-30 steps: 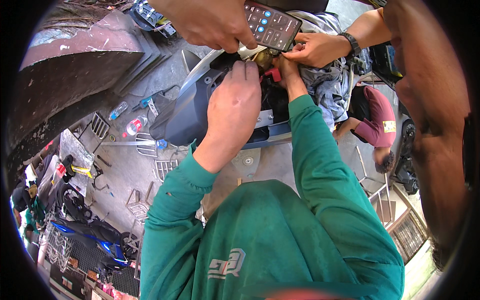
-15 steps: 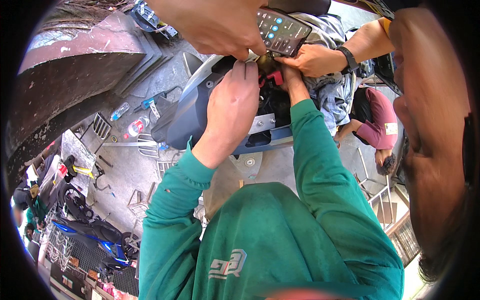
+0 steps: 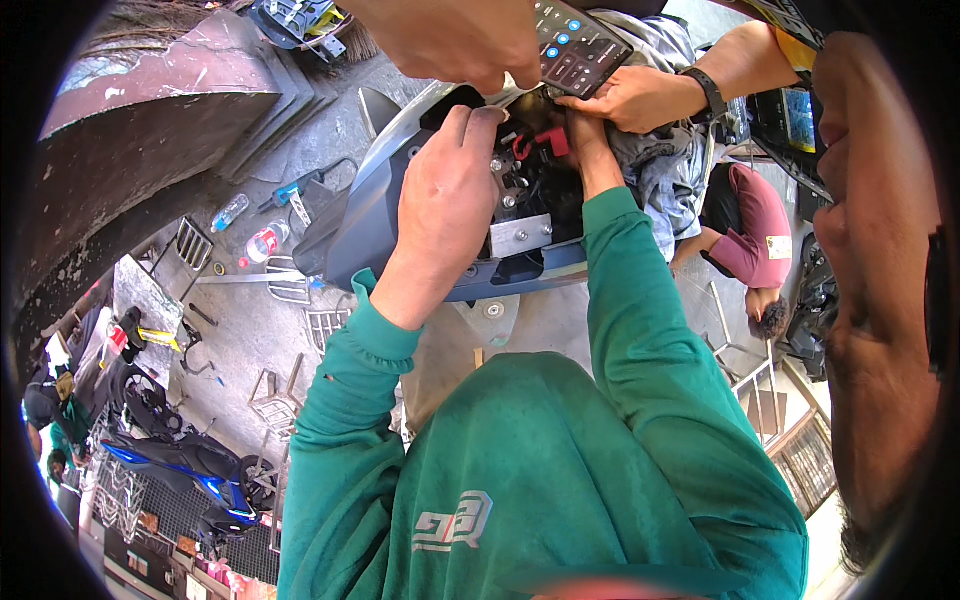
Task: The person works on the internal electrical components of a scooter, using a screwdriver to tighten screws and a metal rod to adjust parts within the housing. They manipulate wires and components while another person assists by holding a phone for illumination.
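A motorcycle's grey-blue tail fairing (image 3: 375, 215) surrounds an opened compartment with dark parts, a red plastic cover (image 3: 552, 142) and a bolted metal plate (image 3: 521, 235). My left hand (image 3: 448, 195) is over the compartment's left rim, its fingers curled and closed; something small and pale shows at their tips, too little to name. Reaching into the right side, my right hand (image 3: 590, 140) has its fingers hidden below a co-worker's hand (image 3: 640, 98) wearing a black wristband. Above the compartment is a lit smartphone (image 3: 580, 48), beside another hand (image 3: 450, 42) of a co-worker.
Crumpled grey cloth (image 3: 655, 165) lies along the right of the tail. On the floor at left are plastic bottles (image 3: 266, 242), a blue tool (image 3: 290, 192) and metal racks (image 3: 275, 400). A blue-black motorcycle (image 3: 185, 470) stands lower left. A person in maroon (image 3: 755, 225) bends at right.
My left hand has shifted left, uncovering more of the bolts and metal plate. The smartphone sits higher and farther right. The right hand stays inside the compartment.
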Demonstrator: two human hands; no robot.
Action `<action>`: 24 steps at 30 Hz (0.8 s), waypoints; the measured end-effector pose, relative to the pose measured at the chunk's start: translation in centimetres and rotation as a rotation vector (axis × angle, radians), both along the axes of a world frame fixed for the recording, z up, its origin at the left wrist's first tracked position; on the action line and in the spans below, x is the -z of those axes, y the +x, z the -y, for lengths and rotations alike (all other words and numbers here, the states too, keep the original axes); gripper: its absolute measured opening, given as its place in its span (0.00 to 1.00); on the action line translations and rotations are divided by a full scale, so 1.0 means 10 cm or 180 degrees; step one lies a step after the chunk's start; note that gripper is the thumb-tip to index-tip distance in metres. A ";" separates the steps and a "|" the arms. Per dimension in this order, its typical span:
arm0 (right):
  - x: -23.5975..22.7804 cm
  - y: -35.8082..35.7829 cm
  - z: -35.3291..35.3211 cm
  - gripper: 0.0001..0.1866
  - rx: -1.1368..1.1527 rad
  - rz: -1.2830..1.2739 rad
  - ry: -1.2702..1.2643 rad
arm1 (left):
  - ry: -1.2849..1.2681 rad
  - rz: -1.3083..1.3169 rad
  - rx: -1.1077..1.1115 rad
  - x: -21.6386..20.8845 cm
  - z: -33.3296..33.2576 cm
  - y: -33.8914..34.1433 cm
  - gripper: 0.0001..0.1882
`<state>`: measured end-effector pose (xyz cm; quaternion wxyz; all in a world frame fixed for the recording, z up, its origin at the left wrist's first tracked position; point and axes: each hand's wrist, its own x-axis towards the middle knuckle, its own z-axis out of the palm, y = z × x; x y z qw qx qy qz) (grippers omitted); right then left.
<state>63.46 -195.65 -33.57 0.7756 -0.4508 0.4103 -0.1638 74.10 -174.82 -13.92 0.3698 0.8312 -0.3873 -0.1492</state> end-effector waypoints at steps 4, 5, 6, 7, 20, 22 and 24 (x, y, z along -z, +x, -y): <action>-0.01 0.00 0.01 0.19 -0.0078 -0.0035 0.0221 | -0.0221 0.0145 0.0148 0.05 -0.01 0.03 0.24; -0.03 0.00 0.00 0.19 -0.0081 -0.0058 0.0142 | -0.0236 0.0140 0.0149 0.06 -0.01 0.04 0.24; -0.07 0.01 -0.01 0.18 -0.0081 -0.0081 0.0062 | -0.0296 0.0149 0.0160 0.07 -0.02 0.04 0.24; -0.12 0.03 -0.03 0.19 -0.0144 -0.0156 -0.0046 | -0.0276 0.0089 0.0155 0.08 -0.02 0.05 0.24; -0.48 0.25 -0.12 0.26 -0.0007 -0.0087 -0.0256 | 0.0286 0.0821 0.0328 -0.14 0.09 -0.04 0.12; -0.46 0.25 -0.13 0.25 0.0039 -0.0128 -0.0176 | 0.0564 0.1124 0.0437 -0.21 0.18 -0.08 0.10; -0.44 0.24 -0.13 0.23 0.0176 0.0027 -0.0033 | 0.0648 0.1206 0.0536 -0.27 0.23 -0.15 0.11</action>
